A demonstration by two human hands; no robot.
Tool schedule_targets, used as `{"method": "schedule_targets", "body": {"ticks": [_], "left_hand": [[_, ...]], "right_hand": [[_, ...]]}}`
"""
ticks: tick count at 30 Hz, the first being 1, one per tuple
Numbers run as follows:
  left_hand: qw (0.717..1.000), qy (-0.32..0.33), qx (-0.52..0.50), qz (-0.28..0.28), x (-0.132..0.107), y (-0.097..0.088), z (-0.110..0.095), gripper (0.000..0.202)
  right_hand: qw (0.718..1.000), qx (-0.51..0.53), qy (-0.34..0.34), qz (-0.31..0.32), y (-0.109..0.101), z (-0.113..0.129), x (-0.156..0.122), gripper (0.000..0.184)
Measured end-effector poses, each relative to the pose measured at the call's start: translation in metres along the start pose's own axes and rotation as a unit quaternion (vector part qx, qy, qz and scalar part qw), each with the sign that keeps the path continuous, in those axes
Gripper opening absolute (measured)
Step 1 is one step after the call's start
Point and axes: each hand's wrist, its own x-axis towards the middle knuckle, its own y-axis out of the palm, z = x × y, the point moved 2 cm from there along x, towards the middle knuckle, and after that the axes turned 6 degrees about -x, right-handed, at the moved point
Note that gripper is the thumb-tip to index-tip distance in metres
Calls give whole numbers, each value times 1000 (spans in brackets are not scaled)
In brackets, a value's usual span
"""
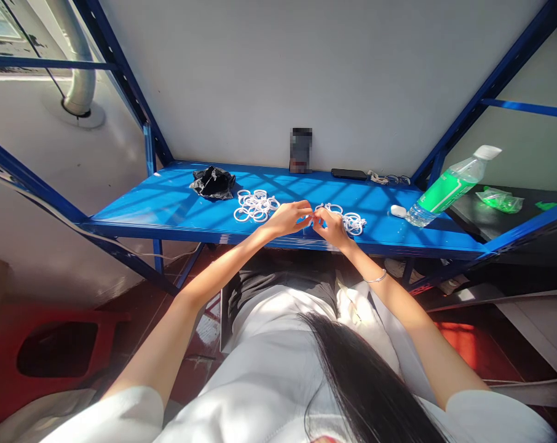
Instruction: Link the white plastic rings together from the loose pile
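My left hand [291, 217] and my right hand [330, 224] meet over the front edge of a blue shelf [168, 206], fingertips pinched together on a small white ring [312, 216]. A pile of loose white rings [255, 205] lies just left of my left hand. A smaller bunch of white rings [352, 221] lies right behind my right hand. A thin silver bracelet [376, 279] circles my right wrist.
A crumpled black bag [213, 182] sits at the back left of the shelf. A dark phone [348, 174], a blurred upright object [300, 149], a small white case [398, 211] and a green-labelled water bottle [449, 186] stand further right. A red stool [52, 351] is on the floor at left.
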Motion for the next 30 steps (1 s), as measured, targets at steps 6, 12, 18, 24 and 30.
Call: {"method": "schedule_targets", "body": {"ticks": [6,12,18,24,30], "left_hand": [[1000,4,2,-3,0,0,0,22],[1000,4,1,-6,0,0,0,20],[1000,0,-13,-15,0,-1,-1,19],[996,-12,-85,-40,1,-4,-1,17],[979,-28,-189,-70,3,-8,-1,18]], "right_hand": [[1000,5,7,7,1,-1,-1,9],[1000,5,14,17,1,-1,-1,11],[999,1,36,15,0,-1,-2,7],[998,8,61,14,-2,-1,-2,20],[992,77,93,21,-8,2,3,28]]}}
